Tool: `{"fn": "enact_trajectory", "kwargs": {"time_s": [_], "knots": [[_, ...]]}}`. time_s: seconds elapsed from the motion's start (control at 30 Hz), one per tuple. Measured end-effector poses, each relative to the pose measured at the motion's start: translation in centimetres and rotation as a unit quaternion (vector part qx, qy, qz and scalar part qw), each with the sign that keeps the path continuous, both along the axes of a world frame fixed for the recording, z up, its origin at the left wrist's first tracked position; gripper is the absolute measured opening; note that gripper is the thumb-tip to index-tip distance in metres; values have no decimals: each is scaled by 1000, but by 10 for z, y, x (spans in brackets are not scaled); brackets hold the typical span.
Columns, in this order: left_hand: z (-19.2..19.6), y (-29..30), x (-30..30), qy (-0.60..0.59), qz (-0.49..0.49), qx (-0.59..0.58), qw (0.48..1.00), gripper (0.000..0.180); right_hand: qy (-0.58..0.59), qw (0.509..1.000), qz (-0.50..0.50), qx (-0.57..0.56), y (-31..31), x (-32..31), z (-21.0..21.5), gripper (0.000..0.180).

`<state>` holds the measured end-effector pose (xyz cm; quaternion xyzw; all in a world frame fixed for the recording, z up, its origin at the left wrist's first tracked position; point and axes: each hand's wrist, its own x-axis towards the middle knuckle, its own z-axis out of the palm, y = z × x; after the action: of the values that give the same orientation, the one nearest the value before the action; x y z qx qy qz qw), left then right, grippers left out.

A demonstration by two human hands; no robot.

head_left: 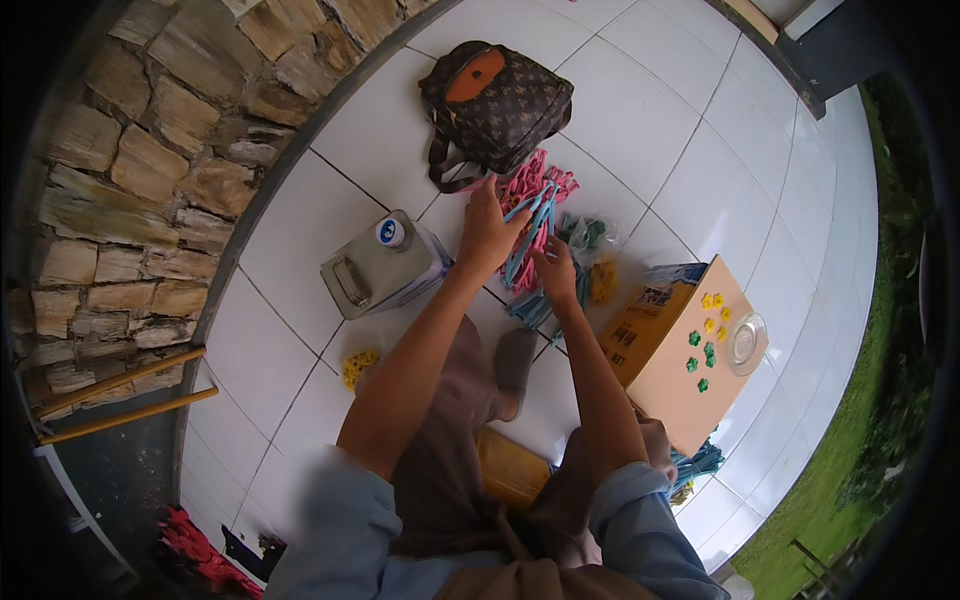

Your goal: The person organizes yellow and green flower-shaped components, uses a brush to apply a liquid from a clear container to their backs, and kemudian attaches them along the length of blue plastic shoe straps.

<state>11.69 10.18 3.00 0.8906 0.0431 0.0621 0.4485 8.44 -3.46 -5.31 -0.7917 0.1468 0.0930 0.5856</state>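
Observation:
My left hand point(490, 232) is closed around light-blue strips point(543, 215), which look like narrow ribbons or straps. At their lower side my right hand point(556, 270) has its fingertips pinched on the same strips. Right behind and under the hands lies a pile of pink strips point(565, 182) on the tiled floor. More strips, in a darker blue-green point(530, 310), lie below, next to my right hand. The strips' exact kind is too small to make out.
A brown patterned backpack point(505, 110) lies beyond the pink pile. To the left stands a metal can point(372, 275) with a white cap. At the right, a carton with a board point(665, 385) on top holds yellow and green flower pieces point(710, 350) and a round clear dish point(746, 340). A stone wall point(150, 160) borders the left.

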Motion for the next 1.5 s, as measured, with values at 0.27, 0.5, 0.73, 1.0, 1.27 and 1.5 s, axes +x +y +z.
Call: {"fn": "enact_trajectory", "kwargs": {"time_s": [0.27, 0.5, 0.73, 1.0, 1.27, 1.5], "knots": [[31, -21, -10, 55, -105, 30, 992, 38, -12, 978, -36, -206, -21, -49, -113, 38], [41, -34, -11, 81, -109, 59, 989, 34, 14, 976, -57, -210, -14, -45, -80, 35], [46, -71, -12, 174, -133, 137, 966, 30, -152, 968, -76, -184, -40, -17, 52, 28], [113, -135, -18, 235, -130, -175, 947, 46, -372, 914, -19, -160, -91, -64, 190, 28], [171, -209, -75, 103, -413, -427, 798, 26, -285, 931, -214, 74, -164, -144, 231, 59], [168, -231, -112, -149, -543, -94, 821, 21, -318, 898, -126, 277, -211, -152, 269, 77]]}}
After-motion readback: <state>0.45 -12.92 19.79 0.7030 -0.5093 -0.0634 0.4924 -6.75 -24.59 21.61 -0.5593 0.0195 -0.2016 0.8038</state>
